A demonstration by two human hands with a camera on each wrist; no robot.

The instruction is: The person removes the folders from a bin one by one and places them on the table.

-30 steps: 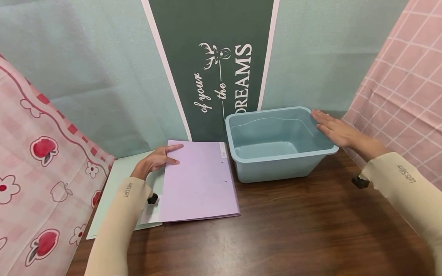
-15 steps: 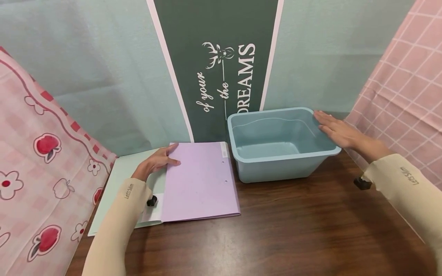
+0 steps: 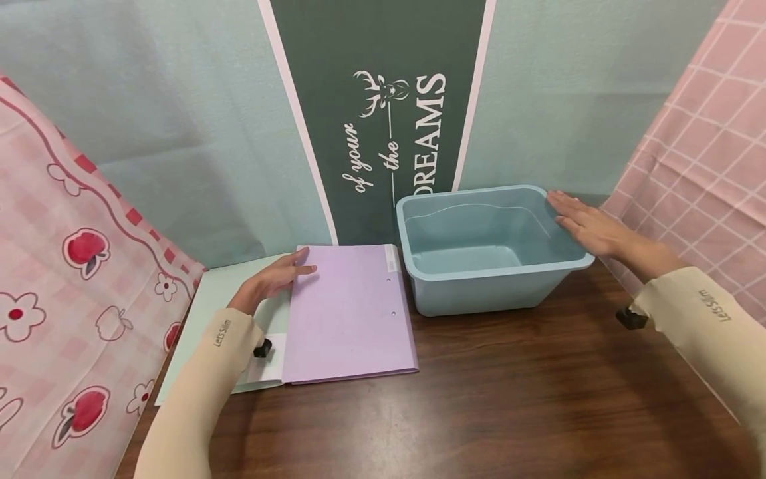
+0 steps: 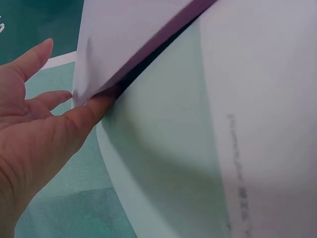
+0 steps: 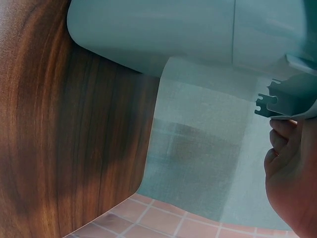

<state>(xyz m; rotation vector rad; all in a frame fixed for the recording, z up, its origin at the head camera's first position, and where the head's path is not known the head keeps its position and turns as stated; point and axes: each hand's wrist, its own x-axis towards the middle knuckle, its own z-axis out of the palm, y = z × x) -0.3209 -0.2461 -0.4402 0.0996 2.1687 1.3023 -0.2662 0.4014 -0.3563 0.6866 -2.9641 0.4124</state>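
Observation:
A lilac folder point(image 3: 350, 313) lies over a pale green folder point(image 3: 224, 306) at the left of the table. My left hand point(image 3: 275, 276) is at its left edge, two digits showing near its far corner. In the left wrist view one digit of this hand point(image 4: 49, 124) reaches under the lilac edge, while others spread beside the corner. A blue plastic bin point(image 3: 491, 289) stands upright to the right. My right hand point(image 3: 589, 226) rests on its right rim, fingers fairly straight. In the right wrist view that hand point(image 5: 292, 168) is right at the rim.
A brown wooden table point(image 3: 479, 392) runs under everything. A pale blue-green cloth point(image 3: 179, 133) with a dark printed panel point(image 3: 383, 40) hangs behind. Pink patterned cloth point(image 3: 54, 266) borders the left side, and a pink checked cloth point(image 3: 706, 133) borders the right.
The left hand's digits have shifted slightly at the folder's far corner, the upper one drawing back toward the edge. The right hand stays on the bin. The view has shifted slightly.

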